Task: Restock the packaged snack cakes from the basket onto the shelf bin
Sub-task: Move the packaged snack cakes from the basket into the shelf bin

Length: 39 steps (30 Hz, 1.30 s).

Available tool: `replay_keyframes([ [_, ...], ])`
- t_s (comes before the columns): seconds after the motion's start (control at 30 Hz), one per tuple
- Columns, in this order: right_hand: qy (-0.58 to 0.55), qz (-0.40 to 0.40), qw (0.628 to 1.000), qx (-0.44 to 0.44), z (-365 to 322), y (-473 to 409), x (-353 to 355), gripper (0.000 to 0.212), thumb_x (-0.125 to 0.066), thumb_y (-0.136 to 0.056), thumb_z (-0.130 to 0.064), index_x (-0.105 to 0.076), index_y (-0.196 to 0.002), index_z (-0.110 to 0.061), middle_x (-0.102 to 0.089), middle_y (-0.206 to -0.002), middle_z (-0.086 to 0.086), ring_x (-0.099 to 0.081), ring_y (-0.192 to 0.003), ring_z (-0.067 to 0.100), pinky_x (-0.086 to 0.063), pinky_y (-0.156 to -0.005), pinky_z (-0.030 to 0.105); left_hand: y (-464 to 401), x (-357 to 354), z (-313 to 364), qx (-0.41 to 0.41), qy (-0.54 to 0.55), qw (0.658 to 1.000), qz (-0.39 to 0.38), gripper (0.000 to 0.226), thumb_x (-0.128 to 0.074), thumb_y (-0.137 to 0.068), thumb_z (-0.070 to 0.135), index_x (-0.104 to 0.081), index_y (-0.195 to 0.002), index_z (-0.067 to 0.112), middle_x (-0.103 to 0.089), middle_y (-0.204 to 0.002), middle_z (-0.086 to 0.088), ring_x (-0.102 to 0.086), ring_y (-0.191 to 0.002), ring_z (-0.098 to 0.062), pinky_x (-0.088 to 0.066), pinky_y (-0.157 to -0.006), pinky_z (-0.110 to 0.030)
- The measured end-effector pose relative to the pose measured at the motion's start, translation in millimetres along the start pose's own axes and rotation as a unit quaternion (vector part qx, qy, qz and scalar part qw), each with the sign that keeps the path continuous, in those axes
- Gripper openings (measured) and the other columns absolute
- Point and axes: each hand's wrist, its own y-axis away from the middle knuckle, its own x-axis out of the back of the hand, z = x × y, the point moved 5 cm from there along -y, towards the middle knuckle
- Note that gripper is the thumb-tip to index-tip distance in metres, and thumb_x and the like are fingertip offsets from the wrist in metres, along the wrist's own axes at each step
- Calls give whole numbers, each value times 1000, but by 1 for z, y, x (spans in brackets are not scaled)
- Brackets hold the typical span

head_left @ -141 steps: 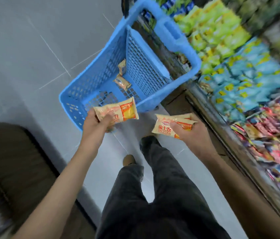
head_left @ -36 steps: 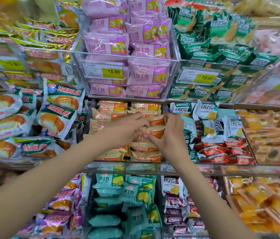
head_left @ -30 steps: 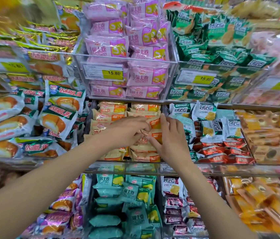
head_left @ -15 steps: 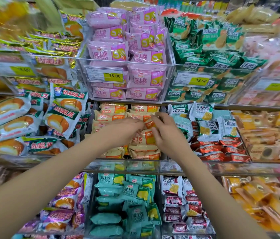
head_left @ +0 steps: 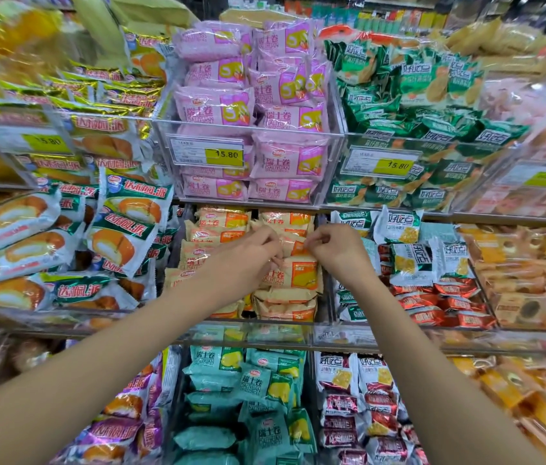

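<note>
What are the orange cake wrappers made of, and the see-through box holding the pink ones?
Orange cake wrappers: probably thin plastic film, glossy, since they crinkle and have crimped, zigzag ends. See-through box: looks like hard clear plastic, maybe acrylic, because its flat walls show the pink packs and catch glare.

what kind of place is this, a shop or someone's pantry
Almost certainly a shop's snack aisle: clear shelf bins packed with many identical wrapped cakes, such as the pink packs, and yellow price tags reading 15.80 clipped to the bin fronts.
</note>
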Motion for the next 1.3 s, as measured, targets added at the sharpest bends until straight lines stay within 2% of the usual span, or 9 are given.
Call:
replay_keyframes([
  [0.23,183,-97,977,58,-9,-6,-3,28,-47,-95,-25,-70,-93,-9,-62,-84,5,-55,-75,23,-41,-62,27,-4,-7,3,19,-45,999,-2,31,-50,-93,19,-55,-123,24,-46,-129,7,-43,-117,-14,-45,-82,-30],
  [0.37,232,-169,951,115,-6,7,-16,38,-43,-96,-42,-51,-69,-17,-51,-91,10,-46,-100,27,-39,-82,33,-5,-11,6,-14,-86,996,-20,30,-46,-94,19,-54,-124,19,-41,-131,-1,-28,-131,-20,-33,-103,-33],
  [0.47,244,-201,940,125,-1,15,-17,37,-46,-95,-45,-58,-115,-16,-49,-125,14,-34,-124,31,-31,-103,40,-7,-9,7,12,-62,996,-64,28,-47,-94,16,-54,-120,19,-45,-131,-1,-42,-121,-21,-42,-98,-37],
  [0.53,213,-158,953,146,-2,21,-12,52,-53,-93,-40,-46,-137,-13,-43,-139,13,-30,-130,31,-28,-107,39,-9,-7,6,24,-76,993,-83,26,-45,-94,16,-55,-118,19,-55,-121,0,-51,-111,-21,-47,-90,-38],
  [0.63,195,-71,963,170,-1,27,-8,49,-58,-91,-31,-50,-134,-9,-44,-139,11,-36,-127,27,-37,-101,38,-11,-5,8,45,-81,992,-82,27,-45,-95,18,-56,-119,21,-60,-118,3,-55,-107,-20,-49,-86,-38],
  [0.8,212,-51,959,182,4,33,-9,45,-53,-94,-31,-50,-134,-10,-44,-142,7,-42,-126,25,-43,-98,38,-9,-3,8,115,-40,989,-84,26,-52,-93,23,-51,-119,21,-61,-112,0,-56,-100,-19,-44,-72,-29],
  [0.97,55,90,975,198,-4,74,21,26,-54,-95,-24,-61,-115,-9,-60,-110,7,-56,-100,22,-44,-80,31,21,26,35,137,62,986,73,17,-58,-89,21,-57,-106,20,-58,-104,6,-54,-92,-8,-43,-75,-23],
  [1.13,-146,53,971,180,7,176,0,9,-54,-95,-21,-62,-94,-17,-59,-76,-10,-54,-68,4,-41,-62,15,168,-4,68,267,288,897,205,11,-54,-90,31,-56,-93,41,-57,-91,28,-52,-86,13,-37,-71,0],
  [1.3,-170,-273,943,84,43,300,-128,18,-50,-97,-26,-57,-81,-23,-55,-69,-6,-47,-63,7,-35,-60,16,389,-131,116,551,404,725,89,23,-53,-92,1,-54,-91,24,-57,-91,3,-50,-83,-11,-37,-69,-7],
])
